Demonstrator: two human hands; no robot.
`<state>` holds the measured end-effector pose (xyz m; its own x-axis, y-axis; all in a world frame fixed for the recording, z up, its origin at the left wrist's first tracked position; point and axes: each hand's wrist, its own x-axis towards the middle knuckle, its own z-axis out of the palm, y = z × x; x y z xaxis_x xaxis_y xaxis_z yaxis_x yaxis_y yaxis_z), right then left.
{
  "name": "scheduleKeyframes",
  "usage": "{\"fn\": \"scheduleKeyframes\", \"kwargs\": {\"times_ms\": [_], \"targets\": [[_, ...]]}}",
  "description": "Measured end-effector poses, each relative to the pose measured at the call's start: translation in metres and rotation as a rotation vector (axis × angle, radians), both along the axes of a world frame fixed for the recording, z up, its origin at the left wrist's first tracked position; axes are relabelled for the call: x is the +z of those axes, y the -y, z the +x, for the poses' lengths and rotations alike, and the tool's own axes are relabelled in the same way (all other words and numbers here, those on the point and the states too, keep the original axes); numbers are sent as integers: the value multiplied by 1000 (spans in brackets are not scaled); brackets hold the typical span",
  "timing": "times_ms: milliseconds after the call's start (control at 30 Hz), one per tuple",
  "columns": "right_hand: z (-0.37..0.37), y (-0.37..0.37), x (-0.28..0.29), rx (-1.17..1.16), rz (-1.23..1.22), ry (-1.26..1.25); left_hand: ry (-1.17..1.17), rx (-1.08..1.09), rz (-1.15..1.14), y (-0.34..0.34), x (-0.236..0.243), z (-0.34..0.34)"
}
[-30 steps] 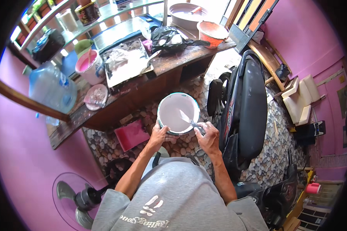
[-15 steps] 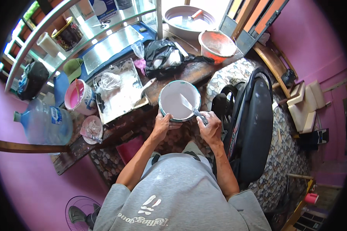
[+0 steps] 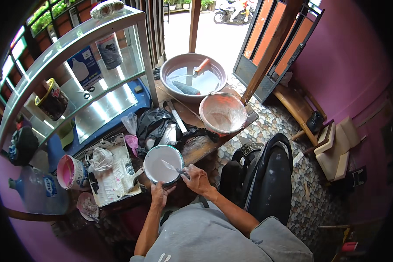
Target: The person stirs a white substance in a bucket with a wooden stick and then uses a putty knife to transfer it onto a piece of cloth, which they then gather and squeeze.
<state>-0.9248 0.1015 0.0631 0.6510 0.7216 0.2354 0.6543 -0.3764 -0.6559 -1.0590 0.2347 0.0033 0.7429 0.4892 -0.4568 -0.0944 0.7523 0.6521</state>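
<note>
The white bucket [image 3: 152, 159] is held before the near long edge of the wooden table [image 3: 197, 150]; whether it touches this edge, I cannot tell. The left hand [image 3: 161, 194] supports it at the side nearest to the person, the thumb against the wall and the other fingers bent beneath (these are partly hidden, so I cannot tell how tightly they press). The right hand [image 3: 198, 179] has its fingers closed round the handle of a putty knife [image 3: 174, 168], and the blade points over the mouth of the bucket. On the table, along the near edge and left of the bucket, lies a paint-stained tray [image 3: 111, 192] with crumpled plastic [image 3: 101, 159] on it. Behind the bucket is a black plastic bag [image 3: 153, 124]. An orange bucket [image 3: 218, 114] stands at the right near corner.
</note>
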Motion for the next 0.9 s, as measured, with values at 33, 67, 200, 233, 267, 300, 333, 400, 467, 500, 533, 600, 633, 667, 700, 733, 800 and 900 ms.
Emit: {"fn": "scheduleKeyframes", "kwargs": {"times_ms": [33, 67, 200, 233, 267, 300, 333, 400, 467, 500, 533, 600, 633, 667, 700, 733, 800, 900], "targets": [[5, -5, 1, 11, -8, -5, 8, 49, 15, -1, 5, 5], [13, -12, 3, 1, 16, -3, 13, 49, 8, -5, 9, 13], [28, -29, -3, 42, 25, 87, -11, 80, -22, -13, 2, 22], [33, -29, -6, 36, -2, 120, 4, 75, 6, -14, 2, 27], [38, -28, -6, 45, 16, 133, 7, 33, 22, -16, 10, 29], [40, -29, -5, 58, -4, 104, 5, 44, 7, -18, 8, 30], [40, -31, -4, 78, -36, 120, 6, 26, 8, -24, 5, 28], [39, -32, -6, 116, -66, 132, 0, 26, 9, -24, 5, 19], [37, -29, -12, 149, -82, 138, -54, -2, 23, -22, 8, 13], [36, -28, -10, 159, -84, 133, -60, 8, 19, -23, 6, 9], [35, -27, -8, 158, -123, 98, -40, -30, 17, -25, 4, 7], [29, -26, 12, 166, -120, 143, -26, -113, 59, -33, 4, -1], [28, -25, 22, 176, -122, 139, -30, -104, 55, -35, 8, -3], [27, -24, 30, 166, -53, 172, -116, -143, 91, -36, 11, -5], [28, -21, 33, 153, 18, 207, -198, -184, 130, -38, 13, -6], [29, -17, 31, 150, -1, 216, -201, -178, 128, -38, 11, -6], [32, -11, 20, 170, -56, 222, -172, -126, 196, -34, 8, -2], [32, -3, 13, 192, -94, 220, -156, -91, 196, -30, 12, 0]]}}
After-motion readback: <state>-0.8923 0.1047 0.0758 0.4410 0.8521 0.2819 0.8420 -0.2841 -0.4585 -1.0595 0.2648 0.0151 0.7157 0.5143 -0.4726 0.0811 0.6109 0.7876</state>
